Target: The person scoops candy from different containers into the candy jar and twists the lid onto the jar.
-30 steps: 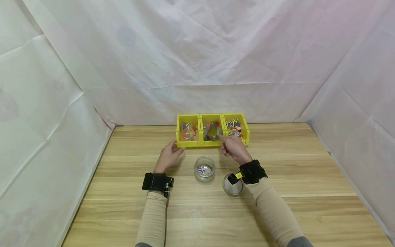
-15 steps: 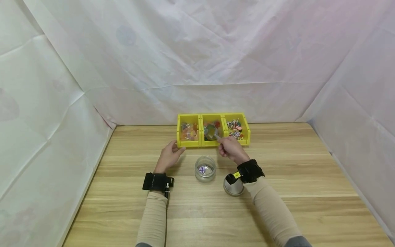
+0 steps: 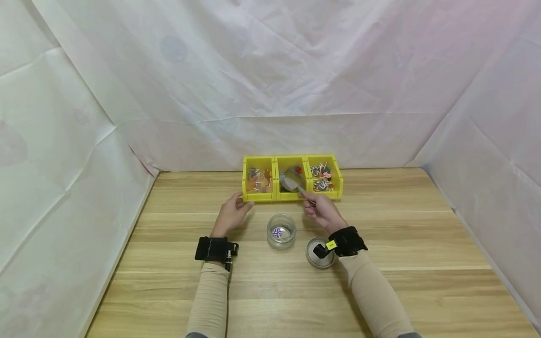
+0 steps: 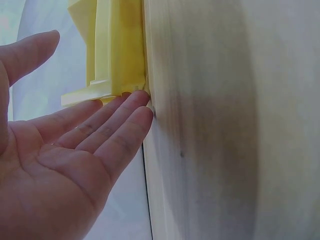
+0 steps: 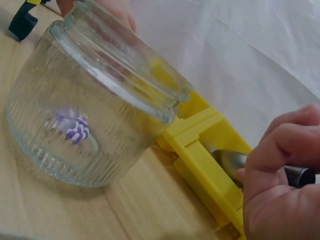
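Observation:
My right hand [image 3: 324,212] grips the dark handle of a metal scoop [image 3: 292,181]. The scoop's head sits in the middle compartment of a yellow three-part bin [image 3: 291,197], over candies that it partly hides. At the bin's left front corner, my left hand [image 3: 231,215] touches the side with extended fingers, its thumb apart, as the left wrist view shows. Between the hands stands an uncovered glass jar [image 3: 281,240] with a purple-and-white swirl candy [image 5: 75,127] inside. The right wrist view shows the scoop's metal neck [image 5: 231,162] at the yellow rim.
Orange wrapped candies with white sticks [image 3: 258,180] fill the left compartment, and small lollipops [image 3: 322,177] the right one. A round lid [image 3: 320,260] lies on the wooden table [image 3: 270,300], partly under my right wrist camera. White cloth [image 3: 270,84] hangs behind and at both sides.
My right hand has shifted slightly right and toward me, and the scoop has turned within the middle compartment. My left hand and the jar stay in place.

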### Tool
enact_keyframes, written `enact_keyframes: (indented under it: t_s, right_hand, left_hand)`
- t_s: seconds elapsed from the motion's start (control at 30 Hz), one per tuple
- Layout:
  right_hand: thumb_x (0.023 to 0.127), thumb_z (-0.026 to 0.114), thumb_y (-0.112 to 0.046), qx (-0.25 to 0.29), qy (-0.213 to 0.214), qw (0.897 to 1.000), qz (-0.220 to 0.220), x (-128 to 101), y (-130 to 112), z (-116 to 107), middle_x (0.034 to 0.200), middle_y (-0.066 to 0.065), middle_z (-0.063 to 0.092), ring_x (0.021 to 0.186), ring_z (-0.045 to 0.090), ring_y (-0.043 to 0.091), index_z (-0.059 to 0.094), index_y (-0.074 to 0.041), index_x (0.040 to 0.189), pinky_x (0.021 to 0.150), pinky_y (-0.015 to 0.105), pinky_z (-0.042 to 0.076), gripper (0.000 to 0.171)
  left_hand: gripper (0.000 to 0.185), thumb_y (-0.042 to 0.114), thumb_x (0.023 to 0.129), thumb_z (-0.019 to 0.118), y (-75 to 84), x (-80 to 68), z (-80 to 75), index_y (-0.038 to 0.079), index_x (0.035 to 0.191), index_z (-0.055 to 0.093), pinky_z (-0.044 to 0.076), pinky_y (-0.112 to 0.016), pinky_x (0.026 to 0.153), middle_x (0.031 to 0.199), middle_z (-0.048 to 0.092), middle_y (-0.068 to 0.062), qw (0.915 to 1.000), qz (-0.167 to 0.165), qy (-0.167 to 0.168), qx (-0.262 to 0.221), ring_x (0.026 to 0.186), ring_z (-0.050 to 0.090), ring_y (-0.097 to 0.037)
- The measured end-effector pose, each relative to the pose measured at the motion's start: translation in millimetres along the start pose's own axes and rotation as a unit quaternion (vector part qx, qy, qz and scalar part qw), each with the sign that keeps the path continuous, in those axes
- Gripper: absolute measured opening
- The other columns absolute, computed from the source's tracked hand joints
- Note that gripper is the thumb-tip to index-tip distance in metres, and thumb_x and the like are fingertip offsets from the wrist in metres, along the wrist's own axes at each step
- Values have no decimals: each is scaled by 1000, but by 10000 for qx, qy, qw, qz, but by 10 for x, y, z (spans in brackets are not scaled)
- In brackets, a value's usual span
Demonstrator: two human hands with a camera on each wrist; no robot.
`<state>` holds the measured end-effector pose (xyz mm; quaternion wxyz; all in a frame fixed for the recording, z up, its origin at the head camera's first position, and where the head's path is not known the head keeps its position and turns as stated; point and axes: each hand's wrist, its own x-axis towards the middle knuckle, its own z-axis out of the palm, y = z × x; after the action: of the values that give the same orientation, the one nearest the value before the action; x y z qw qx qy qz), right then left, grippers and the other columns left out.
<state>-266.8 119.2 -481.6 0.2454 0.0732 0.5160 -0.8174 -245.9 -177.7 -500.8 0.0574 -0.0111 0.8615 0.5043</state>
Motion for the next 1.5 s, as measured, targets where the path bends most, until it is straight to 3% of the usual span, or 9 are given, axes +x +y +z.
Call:
enact_keyframes:
  t_s: [0.23,0.73,1.1,1.4,1.5]
  right_hand:
    - [108,37,-18,150,-451,9989,-39,-30,32,-92,64,-4,45,45,39,4,39,8,136,36,15,33,37]
    - [108,39,-18,671,-713,9950,191,31,85,-195,65,-4,44,47,36,4,37,4,142,37,16,32,41]
    - [108,36,-16,572,-1025,9931,-17,-16,79,-231,63,-5,46,46,38,2,38,6,137,36,14,33,36]
    - [109,37,-18,209,-1458,9890,-163,-86,83,-313,62,-7,47,45,39,1,30,12,144,37,15,33,47]
    - [108,38,-18,94,-1524,9879,-256,-121,72,-329,62,-8,48,45,40,1,34,11,144,38,15,34,46]
  left_hand:
    - [61,38,98,62,-11,11,-7,9,148,43,49,-47,103,139,55,-21,10000,-17,21,40,126,57,-33]
    - [60,40,99,60,-60,19,-36,8,147,44,50,-47,101,139,55,-21,9999,-4,-38,165,126,57,-34]
    - [61,42,99,58,-63,21,-73,6,146,44,48,-48,103,139,55,-21,9996,-9,-72,260,127,56,-34]
    - [62,44,99,57,-77,9,-103,8,147,45,46,-49,105,141,54,-20,9992,-60,-153,361,129,54,-34]
    - [61,44,99,57,-74,9,-116,8,147,45,46,-49,105,141,54,-20,9992,-68,-160,361,129,54,-34]
